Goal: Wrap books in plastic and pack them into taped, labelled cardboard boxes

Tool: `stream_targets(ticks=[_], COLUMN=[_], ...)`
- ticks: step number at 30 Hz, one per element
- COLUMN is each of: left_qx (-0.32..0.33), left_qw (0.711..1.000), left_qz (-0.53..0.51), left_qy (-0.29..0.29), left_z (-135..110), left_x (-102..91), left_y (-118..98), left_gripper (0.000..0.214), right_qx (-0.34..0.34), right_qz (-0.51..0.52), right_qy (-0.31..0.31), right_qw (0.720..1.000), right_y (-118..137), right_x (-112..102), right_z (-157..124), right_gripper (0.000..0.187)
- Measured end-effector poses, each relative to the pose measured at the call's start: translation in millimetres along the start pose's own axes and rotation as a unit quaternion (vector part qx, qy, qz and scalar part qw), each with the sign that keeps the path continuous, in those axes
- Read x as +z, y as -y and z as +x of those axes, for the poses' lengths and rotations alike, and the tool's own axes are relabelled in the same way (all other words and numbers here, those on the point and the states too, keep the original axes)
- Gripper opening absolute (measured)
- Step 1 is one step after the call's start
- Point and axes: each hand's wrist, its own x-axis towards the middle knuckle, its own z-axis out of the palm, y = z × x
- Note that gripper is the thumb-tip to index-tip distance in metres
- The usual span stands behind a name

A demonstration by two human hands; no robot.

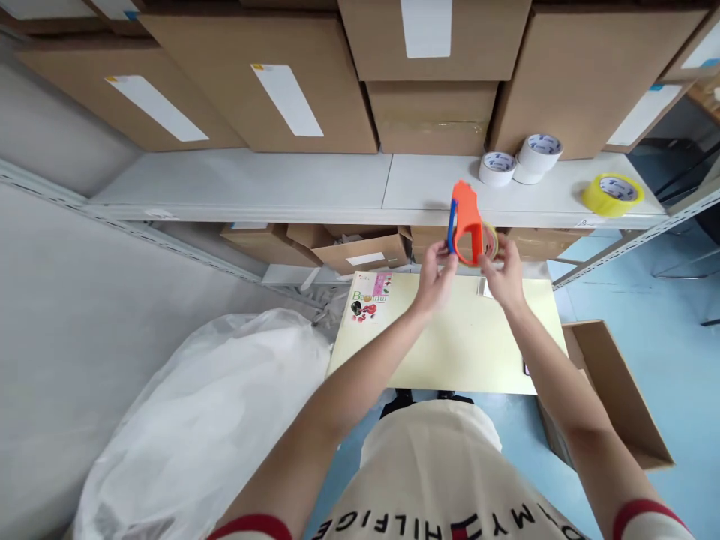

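Observation:
Both my hands are raised over the far edge of the small cream table (450, 337), in front of the shelf. My left hand (436, 279) grips an orange tape dispenser (466, 211) with a blue part on its left side. On the dispenser's right side is a yellowish roll of tape (490, 241); whether it is seated on the dispenser I cannot tell. My right hand (503, 274) has its fingers closed on this roll. Higher up, on the shelf, are several white tape rolls (497, 171) and a yellow tape roll (613, 195).
Large cardboard boxes (264, 82) line the grey shelf (270, 180). Below it sits an open carton (360, 251). A printed booklet (370, 296) lies on the table's left. A big white plastic bag (225, 420) fills the left floor; an open cardboard box (619, 397) stands right.

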Motion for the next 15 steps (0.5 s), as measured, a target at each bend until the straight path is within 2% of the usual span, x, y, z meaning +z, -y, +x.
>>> stream_targets(ticks=[3,6,10,12,15], left_qx=[-0.056,-0.158,-0.298,-0.35,-0.393], left_qw=[0.998,0.986,0.95,0.93,0.908], left_qz=[-0.027,-0.032,-0.041,-0.028,-0.012], left_qy=[0.027,0.051,0.088,0.109,0.144], left_z=[-62,-101,-121,-123,-122], left_x=[11.8,25.9,40.4,45.5,51.7], left_y=[34,77,119,130,141], left_gripper=[0.066,0.072,0.06,0.053,0.05], right_qx=[0.073,0.151,0.26,0.292,0.316], right_qz=[-0.002,0.007,-0.001,-0.015,-0.034], right_qy=[0.014,0.028,0.052,0.058,0.067], right_qw=[0.997,0.988,0.964,0.955,0.946], right_y=[-21,-63,-123,-146,-170], right_x=[-16,-18,-15,-14,-13], right_z=[-74,-131,-178,-193,-206], right_gripper=[0.06,0.063,0.066,0.066,0.066])
